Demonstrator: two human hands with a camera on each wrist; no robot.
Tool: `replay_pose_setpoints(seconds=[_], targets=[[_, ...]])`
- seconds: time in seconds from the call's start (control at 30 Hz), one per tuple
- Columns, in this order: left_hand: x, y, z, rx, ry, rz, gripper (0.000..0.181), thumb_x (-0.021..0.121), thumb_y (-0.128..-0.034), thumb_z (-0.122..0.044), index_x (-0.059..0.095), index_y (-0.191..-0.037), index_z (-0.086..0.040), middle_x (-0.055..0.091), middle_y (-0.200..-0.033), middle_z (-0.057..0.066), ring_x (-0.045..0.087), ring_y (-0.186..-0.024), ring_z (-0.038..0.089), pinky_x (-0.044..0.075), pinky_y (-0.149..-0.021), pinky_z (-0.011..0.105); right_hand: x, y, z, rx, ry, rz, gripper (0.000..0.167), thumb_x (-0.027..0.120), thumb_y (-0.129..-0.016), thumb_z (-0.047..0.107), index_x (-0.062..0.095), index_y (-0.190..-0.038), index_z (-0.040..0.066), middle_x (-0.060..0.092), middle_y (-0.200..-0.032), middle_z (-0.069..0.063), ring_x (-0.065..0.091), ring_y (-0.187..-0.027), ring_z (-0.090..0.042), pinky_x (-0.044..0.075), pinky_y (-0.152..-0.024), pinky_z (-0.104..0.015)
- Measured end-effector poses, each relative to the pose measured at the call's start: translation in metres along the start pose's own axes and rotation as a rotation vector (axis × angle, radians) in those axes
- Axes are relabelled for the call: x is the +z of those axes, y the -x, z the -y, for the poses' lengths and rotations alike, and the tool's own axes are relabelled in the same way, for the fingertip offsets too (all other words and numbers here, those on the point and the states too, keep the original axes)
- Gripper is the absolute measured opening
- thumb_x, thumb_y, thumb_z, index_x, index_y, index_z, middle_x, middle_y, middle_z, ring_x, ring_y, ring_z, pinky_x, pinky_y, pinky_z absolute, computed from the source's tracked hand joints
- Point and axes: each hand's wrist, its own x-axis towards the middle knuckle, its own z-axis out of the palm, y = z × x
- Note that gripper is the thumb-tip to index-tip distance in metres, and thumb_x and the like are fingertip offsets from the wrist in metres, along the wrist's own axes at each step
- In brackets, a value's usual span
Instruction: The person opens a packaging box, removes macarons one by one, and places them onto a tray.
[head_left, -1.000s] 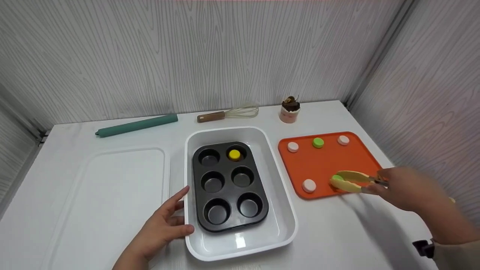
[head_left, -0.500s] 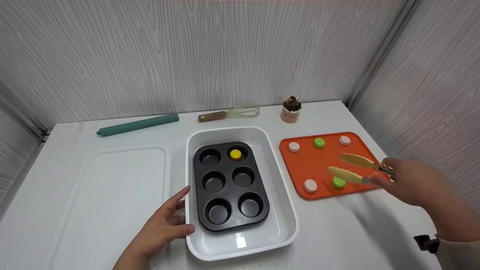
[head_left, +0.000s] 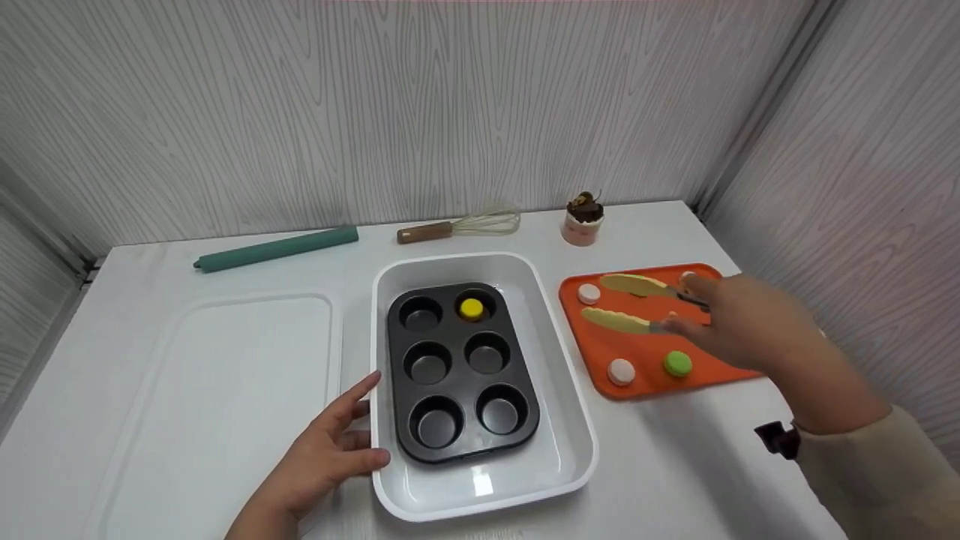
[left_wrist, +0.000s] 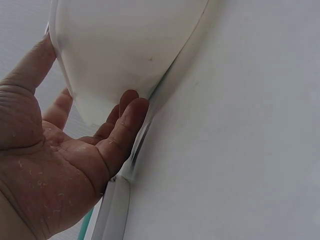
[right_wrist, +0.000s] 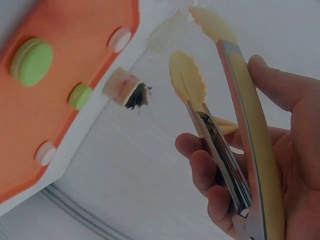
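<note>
My right hand (head_left: 757,330) grips a pair of yellow-tipped metal tongs (right_wrist: 262,165). Their arms are spread with nothing between the tips, above the orange tray (head_left: 649,346). Near the tray's front edge lie a green macaron (head_left: 678,364) and a pale pink macaron (head_left: 621,372). Another pale pink macaron (head_left: 589,293) sits at the back left; the back green macaron (right_wrist: 80,96) is mostly covered by the tongs in the head view. My left hand (head_left: 322,457) holds the left side of a deep white tray (head_left: 574,405), thumb over its rim. A dark muffin pan (head_left: 457,360) lies inside it.
One muffin cup holds a yellow round piece (head_left: 471,309). Behind stand a green rolling pin (head_left: 277,250), a whisk (head_left: 424,232) and a dessert cup (head_left: 581,229). A flat white tray or lid (head_left: 232,390) lies at left. A wall rises at right.
The tongs have let go of the front green macaron, which stays on the orange tray. Lifted and spread, they have moved with my right hand toward the back left. My left hand keeps still.
</note>
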Motion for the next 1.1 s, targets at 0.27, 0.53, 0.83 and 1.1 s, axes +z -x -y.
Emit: replay_pose_setpoints(seconds=[0.27,0.53,0.83,1.1], targets=[[0.001,0.0,0.001,0.018,0.009,0.012,0.105,0.085,-0.0847,0.0,0.024,-0.17,-0.014,0.034,-0.157,0.034,0.065,-0.123,0.04,0.062,-0.086,0.045,-0.012,-0.035,0.058,-0.097,0.062,-0.044,0.058,0.071,-0.099,0.053,0.064,-0.136,0.008,0.075,-0.108,-0.011,0.066,-0.087,-0.03,0.057,-0.067,-0.05],[-0.002,0.0,0.0,0.022,0.019,0.011,0.105,0.085,-0.0854,0.0,0.023,-0.17,-0.014,0.033,-0.158,0.035,0.065,-0.123,0.04,0.062,-0.086,0.045,-0.011,-0.067,0.098,-0.162,0.083,-0.016,0.059,0.074,-0.098,0.05,0.064,-0.136,0.008,0.075,-0.107,-0.011,0.068,-0.086,-0.029,0.057,-0.067,-0.048],[-0.002,0.001,0.001,0.017,0.008,0.021,0.104,0.084,-0.0854,0.0,0.025,-0.17,-0.015,0.033,-0.157,0.035,0.065,-0.122,0.04,0.062,-0.087,0.045,-0.003,-0.098,0.122,-0.15,0.07,0.069,0.049,0.072,-0.098,0.053,0.07,-0.12,0.01,0.072,-0.106,-0.007,0.064,-0.08,-0.025,0.055,-0.072,-0.045],[-0.001,0.001,0.002,0.035,0.01,0.04,0.105,0.083,-0.0852,0.002,0.024,-0.17,-0.014,0.032,-0.156,0.035,0.065,-0.121,0.04,0.062,-0.086,0.045,0.013,-0.113,0.13,-0.154,0.035,0.115,0.049,0.074,-0.097,0.052,0.073,-0.12,0.009,0.071,-0.097,-0.003,0.065,-0.083,-0.024,0.056,-0.074,-0.045]])
